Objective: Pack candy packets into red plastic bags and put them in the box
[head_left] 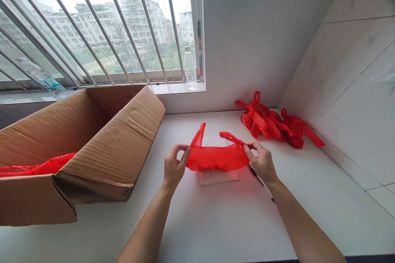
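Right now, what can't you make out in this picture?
Head view throughout.
Sheet of paper: mostly covered by the red bag held in the left hand and right hand; its writing is too small to read.
Pen: partly hidden by the right hand.
Cardboard box: cut off by the left edge; its flap hides most of the red plastic inside.

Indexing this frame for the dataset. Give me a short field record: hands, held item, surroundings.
left hand: pinches left end of red plastic bag
right hand: pinches its right end, at a handle loop
bag state: stretched between both hands, over a paper sheet
pen: on white counter, beside right hand
back right: pile of red bags near tiled wall
left: open cardboard box, red material inside
windowsill: water bottle
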Available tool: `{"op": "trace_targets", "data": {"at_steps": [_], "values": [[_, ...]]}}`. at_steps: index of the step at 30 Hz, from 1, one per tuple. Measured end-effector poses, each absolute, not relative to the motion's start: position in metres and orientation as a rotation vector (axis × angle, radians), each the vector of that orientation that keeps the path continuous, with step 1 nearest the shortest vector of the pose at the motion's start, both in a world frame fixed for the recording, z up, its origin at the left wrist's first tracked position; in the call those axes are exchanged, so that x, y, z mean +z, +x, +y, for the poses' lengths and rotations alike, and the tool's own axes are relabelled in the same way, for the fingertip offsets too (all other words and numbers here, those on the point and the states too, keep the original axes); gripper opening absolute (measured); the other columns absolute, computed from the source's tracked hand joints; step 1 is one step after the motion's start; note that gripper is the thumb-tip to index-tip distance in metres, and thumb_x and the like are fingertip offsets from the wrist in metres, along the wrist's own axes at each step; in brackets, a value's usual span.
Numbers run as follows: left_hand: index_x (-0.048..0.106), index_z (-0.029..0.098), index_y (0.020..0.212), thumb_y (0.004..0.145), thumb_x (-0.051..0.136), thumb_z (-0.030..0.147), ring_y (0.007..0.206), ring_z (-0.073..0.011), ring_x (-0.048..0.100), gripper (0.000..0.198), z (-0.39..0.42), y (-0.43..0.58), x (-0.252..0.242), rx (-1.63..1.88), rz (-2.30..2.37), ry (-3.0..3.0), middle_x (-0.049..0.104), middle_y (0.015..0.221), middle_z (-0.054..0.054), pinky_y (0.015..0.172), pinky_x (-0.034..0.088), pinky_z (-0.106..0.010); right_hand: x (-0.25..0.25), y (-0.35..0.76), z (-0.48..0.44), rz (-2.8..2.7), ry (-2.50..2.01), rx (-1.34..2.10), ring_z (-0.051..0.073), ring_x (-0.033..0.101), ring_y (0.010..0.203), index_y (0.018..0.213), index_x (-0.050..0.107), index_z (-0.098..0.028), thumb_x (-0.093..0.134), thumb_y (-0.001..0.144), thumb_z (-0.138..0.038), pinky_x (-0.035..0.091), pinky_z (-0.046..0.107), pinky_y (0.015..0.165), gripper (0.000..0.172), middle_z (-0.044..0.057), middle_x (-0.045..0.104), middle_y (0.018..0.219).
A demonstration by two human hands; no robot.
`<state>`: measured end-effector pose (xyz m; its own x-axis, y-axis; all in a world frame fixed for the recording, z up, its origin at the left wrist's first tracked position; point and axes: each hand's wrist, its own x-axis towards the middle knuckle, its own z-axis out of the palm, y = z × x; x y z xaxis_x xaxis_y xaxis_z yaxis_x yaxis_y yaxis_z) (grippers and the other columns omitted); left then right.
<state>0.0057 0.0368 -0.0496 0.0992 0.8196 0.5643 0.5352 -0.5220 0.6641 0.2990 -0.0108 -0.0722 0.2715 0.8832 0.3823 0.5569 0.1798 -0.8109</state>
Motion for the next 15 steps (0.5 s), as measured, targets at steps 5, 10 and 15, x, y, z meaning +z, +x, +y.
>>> {"op": "trace_targets", "data": {"at_steps": [5,10,15], "values": [[0.053,0.020,0.122,0.094,0.056,0.033,0.118,-0.0230,0.061,0.032,0.028,0.001,-0.039,1.525,1.184,1.905,0.061,0.127,-0.012,0.103,0.049,-0.042,-0.063,0.300,-0.013,-1.266,-1.367,0.337,0.026,0.065,0.101,0.113,0.056,-0.023,0.059,0.089,-0.040,0.052,0.043,0.089,0.029,0.009,0.068,0.111],[0.046,0.024,0.137,0.089,0.064,0.030,0.120,-0.0263,0.057,0.052,0.003,0.020,-0.008,1.229,0.921,2.409,0.061,0.129,-0.012,0.107,0.043,-0.049,-0.044,0.276,-0.036,-1.368,-1.064,-0.186,0.029,0.063,0.109,0.123,0.051,-0.028,0.059,0.087,-0.024,0.054,0.050,0.091,0.037,0.011,0.063,0.117],[0.065,0.023,0.109,0.097,0.052,0.022,0.083,-0.0178,0.063,0.017,-0.011,0.030,0.003,1.175,0.803,2.464,0.070,0.089,-0.005,0.080,0.052,-0.034,-0.038,0.244,-0.048,-2.009,-0.971,0.091,0.023,0.067,0.080,0.105,0.061,-0.031,0.047,0.094,-0.016,0.054,0.040,0.070,0.023,0.003,0.069,0.087]]}}
